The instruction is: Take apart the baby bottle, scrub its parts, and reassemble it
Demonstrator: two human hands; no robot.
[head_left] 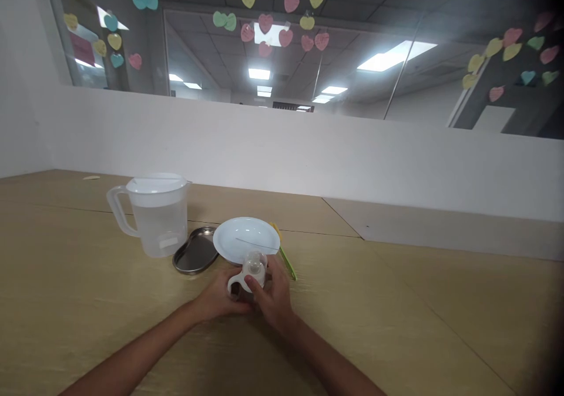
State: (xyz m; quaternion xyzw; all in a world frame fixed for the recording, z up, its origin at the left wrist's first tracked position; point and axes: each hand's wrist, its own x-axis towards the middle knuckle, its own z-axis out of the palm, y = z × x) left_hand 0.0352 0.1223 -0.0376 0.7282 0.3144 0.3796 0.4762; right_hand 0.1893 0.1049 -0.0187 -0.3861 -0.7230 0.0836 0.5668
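A baby bottle (pixel 255 267) with a clear domed cap and a white side handle is held between both hands, close to the near side of a white plate (pixel 227 240). My left hand (pixel 217 296) is closed around the bottle's lower left part, by the looped handle. From the other side my right hand (pixel 278 296) grips it, the thumb pressed on the white part just below the cap and the fingers behind. Most of the bottle's body is hidden by the hands. A thin, straight item lies across the plate, too fine to name.
A lidded clear plastic jug (pixel 161 222) stands at the left, its handle facing left. Between jug and plate lies a metal kidney dish (pixel 198 254). A slim green and yellow tool (pixel 288 262) lies right of the plate. Behind the wooden table (pixel 396 314) rises a white wall (pixel 308 155) under a window.
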